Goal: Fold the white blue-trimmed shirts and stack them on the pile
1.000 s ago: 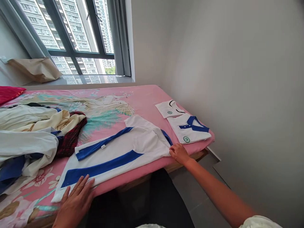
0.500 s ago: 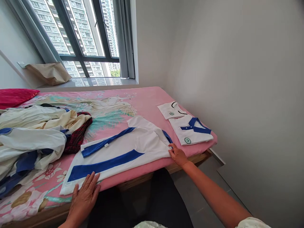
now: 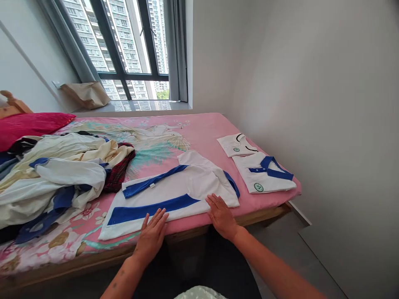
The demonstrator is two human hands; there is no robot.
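Observation:
A white polo shirt (image 3: 174, 191) with blue side panels and a blue collar lies partly folded along the near edge of the bed, its collar end to the right. My left hand (image 3: 153, 232) rests flat with fingers stretched out on the shirt's near edge, by the blue panel. Farther right, my right hand (image 3: 220, 214) lies with its fingers extended on the white cloth near the collar end. Neither hand grips the fabric. Beyond the collar are a folded white shirt with a blue collar (image 3: 264, 172) and a folded white shirt with black trim (image 3: 236, 145).
A heap of loose clothes (image 3: 68, 178) covers the left part of the pink flowered bed (image 3: 205, 128). A red pillow (image 3: 37, 126) lies behind it. On the windowsill sits a brown paper bag (image 3: 87, 94). A grey wall (image 3: 327, 124) stands along the right.
My right hand has let go of the collar end and moved left onto the shirt. My left hand has slid right along the near edge. The view has turned slightly left.

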